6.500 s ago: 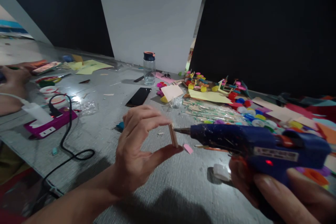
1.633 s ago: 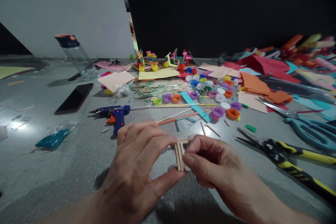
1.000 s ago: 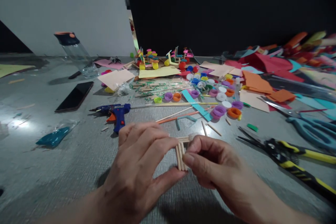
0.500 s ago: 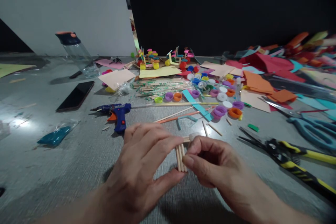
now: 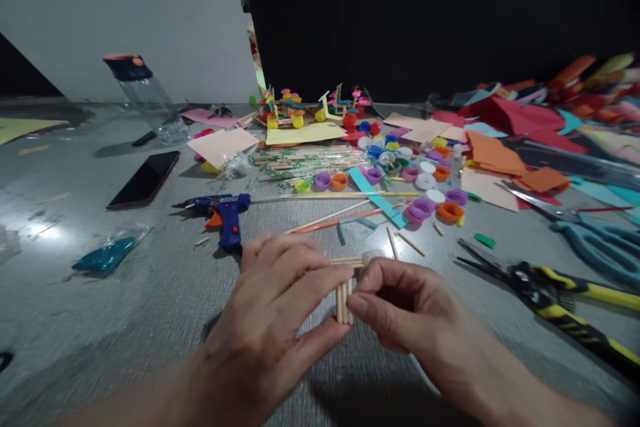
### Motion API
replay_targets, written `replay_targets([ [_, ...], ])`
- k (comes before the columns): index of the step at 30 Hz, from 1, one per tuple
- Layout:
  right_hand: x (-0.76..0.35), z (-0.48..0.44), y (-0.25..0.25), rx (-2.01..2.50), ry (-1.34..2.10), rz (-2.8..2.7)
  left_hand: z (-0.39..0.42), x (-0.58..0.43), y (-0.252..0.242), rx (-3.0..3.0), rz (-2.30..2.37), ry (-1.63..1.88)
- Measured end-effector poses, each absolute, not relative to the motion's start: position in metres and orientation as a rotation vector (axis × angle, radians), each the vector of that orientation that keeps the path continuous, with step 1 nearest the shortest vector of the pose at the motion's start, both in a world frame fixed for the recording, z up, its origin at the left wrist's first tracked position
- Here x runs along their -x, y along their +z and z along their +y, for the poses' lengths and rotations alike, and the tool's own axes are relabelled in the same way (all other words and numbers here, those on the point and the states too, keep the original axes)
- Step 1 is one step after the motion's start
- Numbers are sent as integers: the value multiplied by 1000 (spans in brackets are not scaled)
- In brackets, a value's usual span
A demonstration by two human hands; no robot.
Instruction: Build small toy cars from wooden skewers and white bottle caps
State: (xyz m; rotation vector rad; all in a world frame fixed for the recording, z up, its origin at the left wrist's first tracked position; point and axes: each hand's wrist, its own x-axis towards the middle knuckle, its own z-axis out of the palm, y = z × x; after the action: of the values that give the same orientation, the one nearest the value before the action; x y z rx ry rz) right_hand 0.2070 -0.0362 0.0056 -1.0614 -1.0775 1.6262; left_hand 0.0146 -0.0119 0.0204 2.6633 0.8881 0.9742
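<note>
Several short wooden sticks [image 5: 344, 303] stand side by side as a small panel between my hands. My left hand [image 5: 273, 317] grips the panel's ends, thumb at the near end and a fingertip at the far end. My right hand [image 5: 405, 303] is closed, with its thumb and fingertips against the panel's right edge; whether it pinches a separate stick is hidden. More sticks [image 5: 345, 261] lie crosswise just behind the fingers, beside a whitish piece [image 5: 371, 255] partly covered by my right hand.
A blue glue gun [image 5: 227, 213] lies left of centre, with a phone [image 5: 144, 180] and a bottle [image 5: 150, 103] beyond. Yellow-black pliers [image 5: 545, 290] and blue-handled scissors [image 5: 590, 233] lie right. Bottle caps [image 5: 423, 207], a bundle of sticks [image 5: 310, 163] and coloured paper [image 5: 493, 153] spread behind.
Both hands keep nearly the same hold on the stick panel. The view has shifted slightly, and a little more of the crosswise sticks shows behind the fingers.
</note>
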Motion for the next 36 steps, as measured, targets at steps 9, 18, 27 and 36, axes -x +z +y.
replay_targets([
  [9,-218,-39,7,1172,1539,-1144,-10,-12,19,-2693,879,1016],
  [18,-213,-37,13,1087,1562,-1182,-11,-15,20,-2629,861,1031],
  [27,-215,-35,9,1121,1550,-1255,-10,-16,16,-2660,899,1035],
  [36,-218,-39,7,1098,1516,-1348,-7,-14,18,-2701,988,1076],
])
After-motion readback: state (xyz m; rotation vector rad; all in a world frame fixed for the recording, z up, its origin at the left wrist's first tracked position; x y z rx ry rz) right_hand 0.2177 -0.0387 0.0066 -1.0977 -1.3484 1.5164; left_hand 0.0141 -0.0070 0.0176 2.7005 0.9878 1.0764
